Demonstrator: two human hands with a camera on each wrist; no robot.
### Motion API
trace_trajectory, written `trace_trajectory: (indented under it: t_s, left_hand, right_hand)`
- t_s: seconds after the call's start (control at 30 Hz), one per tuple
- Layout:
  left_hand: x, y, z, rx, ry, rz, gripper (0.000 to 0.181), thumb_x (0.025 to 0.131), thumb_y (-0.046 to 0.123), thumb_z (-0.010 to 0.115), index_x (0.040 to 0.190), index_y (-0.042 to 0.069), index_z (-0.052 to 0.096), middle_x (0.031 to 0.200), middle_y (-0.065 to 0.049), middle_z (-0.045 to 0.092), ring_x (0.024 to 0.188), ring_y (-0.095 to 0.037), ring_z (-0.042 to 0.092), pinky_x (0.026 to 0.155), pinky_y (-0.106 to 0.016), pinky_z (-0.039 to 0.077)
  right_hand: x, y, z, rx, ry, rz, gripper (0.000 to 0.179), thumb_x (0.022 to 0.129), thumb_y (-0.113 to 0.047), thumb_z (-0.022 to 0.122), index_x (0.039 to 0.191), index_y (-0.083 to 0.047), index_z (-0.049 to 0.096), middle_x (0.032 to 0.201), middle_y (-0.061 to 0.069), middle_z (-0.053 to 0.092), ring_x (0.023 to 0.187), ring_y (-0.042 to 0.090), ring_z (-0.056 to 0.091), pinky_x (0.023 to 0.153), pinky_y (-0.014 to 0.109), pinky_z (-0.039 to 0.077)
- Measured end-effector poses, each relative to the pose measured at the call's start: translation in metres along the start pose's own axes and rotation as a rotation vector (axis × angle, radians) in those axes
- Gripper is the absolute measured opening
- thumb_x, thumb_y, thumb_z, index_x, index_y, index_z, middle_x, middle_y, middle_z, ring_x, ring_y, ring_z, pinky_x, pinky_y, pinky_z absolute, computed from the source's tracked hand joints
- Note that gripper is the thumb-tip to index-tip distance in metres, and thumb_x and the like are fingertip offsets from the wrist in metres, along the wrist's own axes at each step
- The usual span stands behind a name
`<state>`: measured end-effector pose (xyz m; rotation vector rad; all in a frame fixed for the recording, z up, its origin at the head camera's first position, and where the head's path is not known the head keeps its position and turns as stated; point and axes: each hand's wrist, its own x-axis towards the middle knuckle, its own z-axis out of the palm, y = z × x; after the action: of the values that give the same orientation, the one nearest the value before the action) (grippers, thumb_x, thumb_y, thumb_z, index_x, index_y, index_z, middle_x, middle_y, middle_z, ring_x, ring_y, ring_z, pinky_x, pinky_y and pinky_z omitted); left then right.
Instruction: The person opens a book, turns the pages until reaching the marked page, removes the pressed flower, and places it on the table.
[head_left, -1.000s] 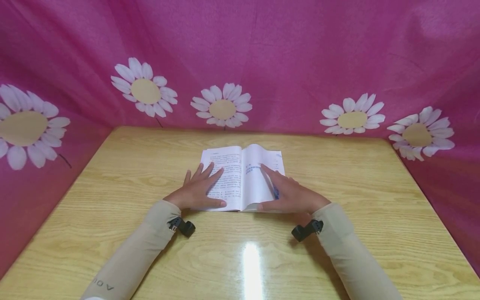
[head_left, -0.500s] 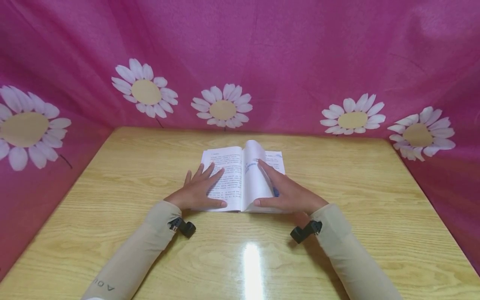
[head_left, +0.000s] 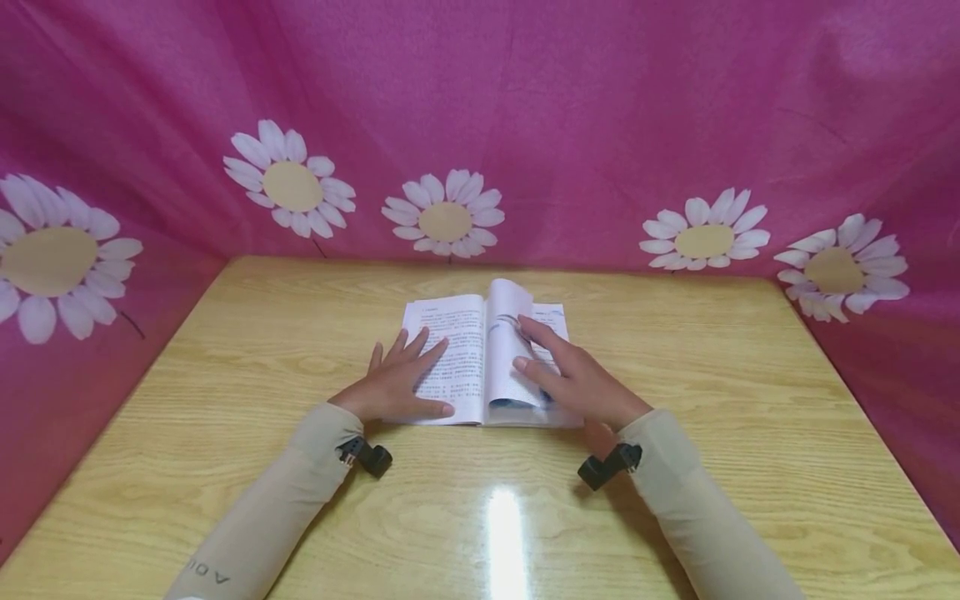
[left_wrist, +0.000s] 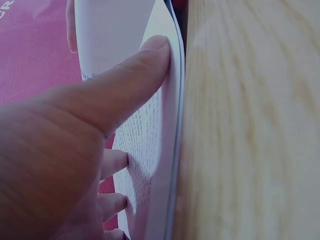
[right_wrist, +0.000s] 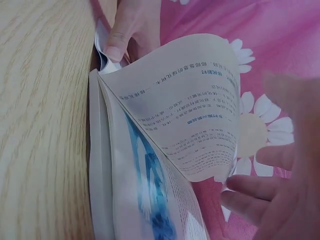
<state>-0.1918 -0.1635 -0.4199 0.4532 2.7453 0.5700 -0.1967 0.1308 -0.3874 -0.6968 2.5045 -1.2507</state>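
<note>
An open book (head_left: 459,325) lies on the wooden table, its left page covered in print. My left hand (head_left: 397,387) rests spread on that page; in the left wrist view its thumb (left_wrist: 125,80) presses near the book's bottom edge. On the other half, a page (right_wrist: 195,105) stands lifted and curls over toward the left. My right hand (head_left: 581,379) is at the free edge of this page, fingers fairly straight. In the right wrist view the fingertips touch the page's edge while the thumb stands apart from it. Below the lifted page shows another page with a blue picture (right_wrist: 150,175).
The light wooden table (head_left: 300,500) extends around the book, with a bright light reflection (head_left: 506,533) near the front. Behind and beside it hangs a pink cloth (head_left: 562,125) with large white daisies. A small black camera (head_left: 367,457) sits on each wrist.
The right page has risen and curled further to the left, uncovering more of the page beneath. My right thumb has moved up from the book's lower edge. The left hand has stayed put.
</note>
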Motion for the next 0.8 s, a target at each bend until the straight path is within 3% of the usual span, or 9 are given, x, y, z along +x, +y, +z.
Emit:
trace_trajectory:
  t_s: [0.17, 0.33, 0.53, 0.8]
  left_hand:
    - [0.0002, 0.0002, 0.0, 0.003, -0.001, -0.002, 0.105, 0.074, 0.069, 0.066, 0.155, 0.031, 0.011, 0.162, -0.003, -0.004, 0.146, -0.033, -0.013, 0.112, -0.058, -0.013]
    - [0.0001, -0.0001, 0.0001, 0.0, 0.001, -0.005, 0.105, 0.074, 0.068, 0.067, 0.155, 0.031, 0.012, 0.162, -0.003, -0.003, 0.146, -0.033, -0.013, 0.112, -0.059, -0.013]
    - [0.0005, -0.0014, 0.0008, -0.006, 0.001, -0.01, 0.105, 0.074, 0.068, 0.067, 0.155, 0.032, 0.012, 0.162, -0.003, -0.003, 0.146, -0.033, -0.013, 0.112, -0.058, -0.013]
    - [-0.0011, 0.0, 0.0, -0.013, 0.001, -0.004, 0.105, 0.074, 0.068, 0.067, 0.155, 0.031, 0.012, 0.162, -0.004, -0.003, 0.146, -0.033, -0.013, 0.112, -0.058, -0.013]
  right_hand:
    - [0.0, -0.0009, -0.0009, 0.032, 0.059, -0.031, 0.051, 0.104, -0.031, 0.04, 0.153, -0.027, 0.027, 0.153, -0.005, 0.037, 0.143, 0.014, 0.026, 0.115, 0.049, 0.021]
    - [0.0011, -0.0004, -0.0008, -0.019, 0.119, -0.145, 0.057, 0.099, -0.001, 0.046, 0.151, -0.02, 0.033, 0.148, 0.003, 0.045, 0.139, 0.016, 0.035, 0.114, 0.046, 0.026]
    - [0.0033, -0.0012, -0.0003, 0.008, 0.209, -0.189, 0.057, 0.095, -0.008, 0.06, 0.147, -0.014, 0.038, 0.146, 0.005, 0.047, 0.134, 0.017, 0.042, 0.11, 0.045, 0.033]
    - [0.005, -0.0081, 0.0057, 0.038, 0.425, -0.214, 0.067, 0.089, -0.014, 0.069, 0.147, -0.013, 0.037, 0.147, 0.007, 0.042, 0.134, 0.024, 0.041, 0.104, 0.05, 0.04]
